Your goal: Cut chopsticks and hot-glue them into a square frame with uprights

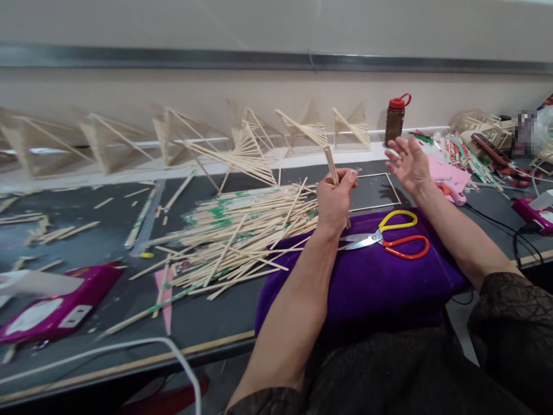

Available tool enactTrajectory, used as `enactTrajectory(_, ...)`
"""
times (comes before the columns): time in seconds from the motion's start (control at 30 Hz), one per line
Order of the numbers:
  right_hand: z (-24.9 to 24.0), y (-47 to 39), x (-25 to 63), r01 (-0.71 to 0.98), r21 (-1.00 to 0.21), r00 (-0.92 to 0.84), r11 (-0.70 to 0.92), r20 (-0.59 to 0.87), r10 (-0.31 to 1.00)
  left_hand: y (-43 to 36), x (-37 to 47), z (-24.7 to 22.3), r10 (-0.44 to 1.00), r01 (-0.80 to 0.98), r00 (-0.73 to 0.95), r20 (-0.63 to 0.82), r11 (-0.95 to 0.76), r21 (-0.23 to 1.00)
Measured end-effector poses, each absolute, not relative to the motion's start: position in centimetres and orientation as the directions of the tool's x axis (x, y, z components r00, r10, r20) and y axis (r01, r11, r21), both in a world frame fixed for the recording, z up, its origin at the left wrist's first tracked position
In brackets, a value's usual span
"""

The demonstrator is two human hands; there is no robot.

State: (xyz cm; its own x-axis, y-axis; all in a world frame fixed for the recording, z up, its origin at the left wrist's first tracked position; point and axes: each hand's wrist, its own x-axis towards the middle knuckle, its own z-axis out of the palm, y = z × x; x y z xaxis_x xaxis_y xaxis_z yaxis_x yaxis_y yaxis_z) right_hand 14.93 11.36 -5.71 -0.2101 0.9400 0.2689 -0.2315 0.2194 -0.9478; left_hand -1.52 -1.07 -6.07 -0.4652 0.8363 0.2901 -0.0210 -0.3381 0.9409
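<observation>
My left hand [334, 199] is closed round a small bundle of wooden chopsticks [331, 164], which stands nearly upright with its ends above the fist. To the right, my right hand [408, 164] is raised with its palm up and fingers spread, holding nothing. Scissors [378, 237] with one yellow and one red handle lie on a purple cloth [358, 294] below both hands. A large loose pile of chopsticks [242, 236], some in green-printed wrappers, spreads left of my left hand. Behind the hands, a thin rectangular stick frame [374, 176] lies on the dark table.
Several twisted stick structures [254, 150] stand along the wall. A brown bottle [394, 121] with a red lid is behind my right hand. Magenta devices [56, 305] sit at the left and far right, with cables nearby. Wrappers and pink paper [444, 173] lie at the right.
</observation>
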Motion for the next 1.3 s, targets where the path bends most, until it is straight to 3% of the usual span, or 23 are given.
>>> enactTrajectory(0.2,-4.6,14.3,19.1,-0.160,-0.931,0.034,0.329,0.328,0.944,-1.1,-2.6,-4.9,0.902,-0.403,-0.432,-0.004,-0.189,0.896)
enactTrajectory(0.33,-4.6,13.9,17.9,-0.188,-0.948,-0.018,0.257,0.265,0.964,-1.5,-2.7,-4.0,0.954,-0.521,-0.274,-0.120,-0.043,0.852)
enactTrajectory(0.47,-4.7,11.2,14.7,-0.142,-0.956,-0.185,0.257,0.281,0.942,-1.9,-2.4,-3.6,0.976,-0.569,-0.137,-0.166,0.059,0.820)
enactTrajectory(0.63,-4.8,7.3,11.9,-0.043,-0.889,-0.330,0.455,0.443,0.834,-2.1,-2.1,-3.5,0.981,-0.587,-0.075,-0.178,0.101,0.803)
enactTrajectory(0.77,-5.0,5.8,11.0,-0.047,-0.855,-0.451,0.516,0.479,0.753,-2.3,-1.8,-3.4,0.979,-0.599,-0.068,-0.191,0.113,0.792)
enactTrajectory(1.03,-5.4,5.9,11.1,-0.052,-0.840,-0.443,0.541,0.505,0.741,-2.3,-1.2,-3.8,0.974,-0.566,-0.085,-0.209,0.125,0.815)
enactTrajectory(1.17,-5.1,7.9,12.5,0.143,-0.843,-0.312,0.519,0.459,0.831,-1.9,-1.2,-4.1,0.973,-0.583,-0.082,-0.217,0.130,0.802)
enactTrajectory(1.3,-5.7,11.3,16.0,0.621,-0.643,-0.095,0.449,0.507,0.857,-1.6,-1.4,-4.6,0.972,-0.586,-0.075,-0.225,0.139,0.798)
